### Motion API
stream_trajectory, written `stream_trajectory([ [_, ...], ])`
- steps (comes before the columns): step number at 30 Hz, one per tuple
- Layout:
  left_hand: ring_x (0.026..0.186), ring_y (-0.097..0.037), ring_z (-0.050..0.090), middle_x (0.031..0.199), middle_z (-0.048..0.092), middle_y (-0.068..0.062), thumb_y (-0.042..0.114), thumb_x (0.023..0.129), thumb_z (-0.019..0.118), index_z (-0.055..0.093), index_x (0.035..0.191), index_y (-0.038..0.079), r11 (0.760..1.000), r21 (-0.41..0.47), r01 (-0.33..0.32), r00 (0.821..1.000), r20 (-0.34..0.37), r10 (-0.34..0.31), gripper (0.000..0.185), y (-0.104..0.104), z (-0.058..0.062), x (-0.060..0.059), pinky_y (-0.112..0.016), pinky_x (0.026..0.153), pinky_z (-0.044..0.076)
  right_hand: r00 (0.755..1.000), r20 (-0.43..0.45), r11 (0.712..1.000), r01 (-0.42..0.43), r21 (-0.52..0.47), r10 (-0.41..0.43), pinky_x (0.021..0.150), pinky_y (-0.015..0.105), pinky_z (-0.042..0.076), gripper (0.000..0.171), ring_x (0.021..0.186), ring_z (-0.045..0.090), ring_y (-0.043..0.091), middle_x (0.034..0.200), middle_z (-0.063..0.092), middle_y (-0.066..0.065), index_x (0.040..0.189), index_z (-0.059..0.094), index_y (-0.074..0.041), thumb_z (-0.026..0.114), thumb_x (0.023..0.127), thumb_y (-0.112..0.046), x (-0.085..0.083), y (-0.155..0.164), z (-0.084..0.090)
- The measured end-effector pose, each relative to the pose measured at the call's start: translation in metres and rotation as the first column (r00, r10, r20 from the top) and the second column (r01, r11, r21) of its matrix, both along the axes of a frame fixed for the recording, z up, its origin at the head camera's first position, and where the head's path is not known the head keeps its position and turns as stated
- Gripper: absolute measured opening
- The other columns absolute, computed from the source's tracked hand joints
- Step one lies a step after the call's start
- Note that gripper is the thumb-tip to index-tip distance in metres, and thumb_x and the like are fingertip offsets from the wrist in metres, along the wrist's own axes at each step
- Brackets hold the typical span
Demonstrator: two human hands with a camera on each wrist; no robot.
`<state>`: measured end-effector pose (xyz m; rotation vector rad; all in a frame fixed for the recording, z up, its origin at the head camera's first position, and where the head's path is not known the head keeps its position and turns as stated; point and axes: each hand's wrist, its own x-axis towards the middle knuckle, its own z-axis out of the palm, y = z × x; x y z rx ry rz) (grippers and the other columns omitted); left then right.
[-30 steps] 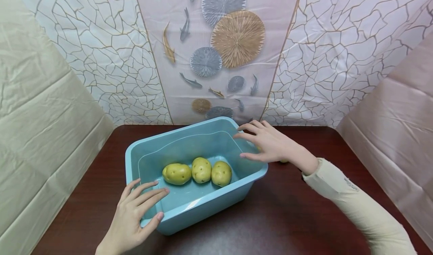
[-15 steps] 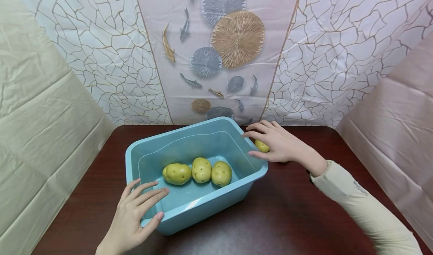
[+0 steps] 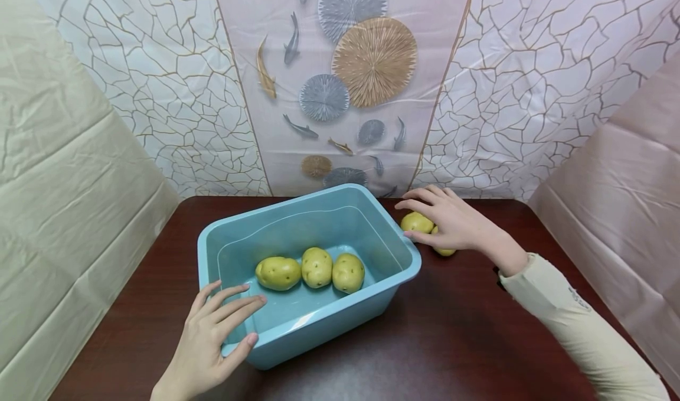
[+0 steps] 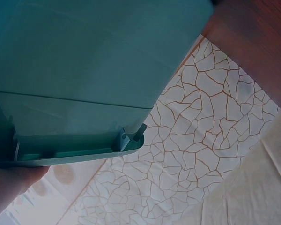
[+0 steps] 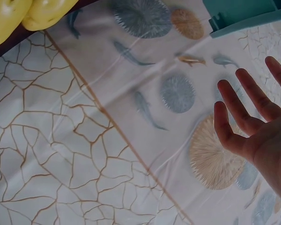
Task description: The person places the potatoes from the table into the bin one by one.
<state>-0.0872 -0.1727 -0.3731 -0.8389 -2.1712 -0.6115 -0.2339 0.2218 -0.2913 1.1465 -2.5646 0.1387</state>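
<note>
Head view: potatoes [image 3: 417, 222] lie under right hand [image 3: 451, 224], beside tub [image 3: 319, 324].

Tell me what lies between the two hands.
In the head view, the blue tub with three potatoes lies between the left hand and right hand.
</note>
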Motion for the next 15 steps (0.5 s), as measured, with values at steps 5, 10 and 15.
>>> stream_trajectory([
  [5,0.105,-0.019,0.053,0.099,0.067,0.004,0.041,0.089,0.045,0.064,0.111,0.018,1.0,0.002,0.002,1.0,-0.006,-0.002,0.036,0.0,0.001,0.0,-0.038,0.103,0.02,1.0,-0.018,1.0,0.011,0.001,-0.011,0.084,0.043,0.034,0.043,0.11,0.043,0.02,0.119,0.052,-0.001,0.116,0.056,-0.023,0.062,0.078,-0.042,-0.003,0.007,0.0],
  [10,0.104,-0.019,0.053,0.099,0.067,0.003,0.041,0.089,0.045,0.064,0.11,0.018,1.0,0.003,0.005,1.0,-0.012,-0.005,0.037,0.0,0.001,-0.001,-0.038,0.103,0.02,0.999,-0.033,1.0,0.022,-0.003,-0.022,0.083,0.044,0.034,0.043,0.109,0.044,0.02,0.118,0.052,-0.001,0.116,0.056,-0.022,0.061,0.078,-0.042,-0.005,0.014,-0.002],
  [15,0.104,-0.019,0.053,0.099,0.067,0.003,0.041,0.089,0.044,0.064,0.11,0.018,1.0,0.003,0.008,1.0,-0.015,-0.007,0.037,0.001,0.001,-0.001,-0.038,0.103,0.02,0.998,-0.026,0.999,0.053,-0.012,-0.053,0.084,0.045,0.035,0.043,0.109,0.044,0.02,0.117,0.052,-0.001,0.115,0.056,-0.022,0.061,0.079,-0.043,-0.007,0.02,-0.006],
])
